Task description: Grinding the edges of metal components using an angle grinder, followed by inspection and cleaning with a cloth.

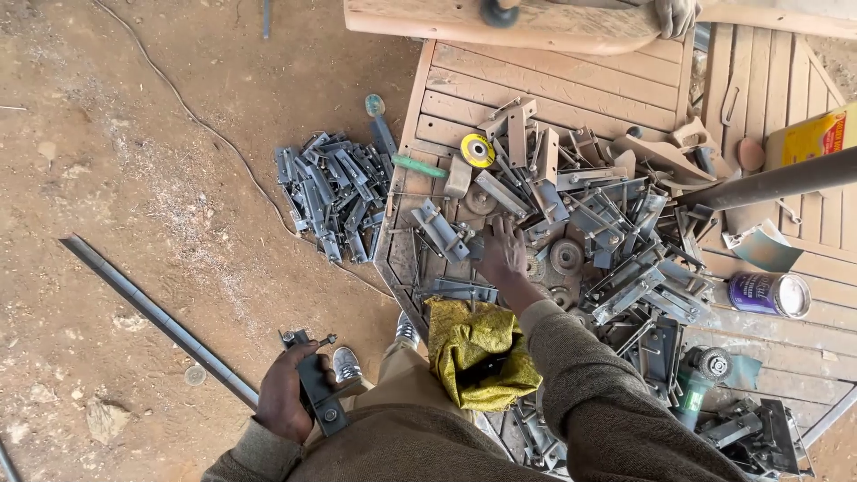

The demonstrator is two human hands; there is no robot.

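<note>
Left hand [287, 393] grips one metal bracket [317, 386]; my right hand [503, 253], fingers spread, rests on the unsorted bracket heap [616, 232]. Sorted pile [335, 192] on the ground looks smaller; much remains.

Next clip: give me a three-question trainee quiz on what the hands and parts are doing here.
1. True or false: the left hand grips a dark metal bracket.
2. Where does the right hand reach? A) the tin can B) the metal parts heaped on the wooden panel C) the long bar on the ground
3. What colour is the crumpled cloth at the panel's edge?

Key: 1 true; 2 B; 3 yellow.
</note>
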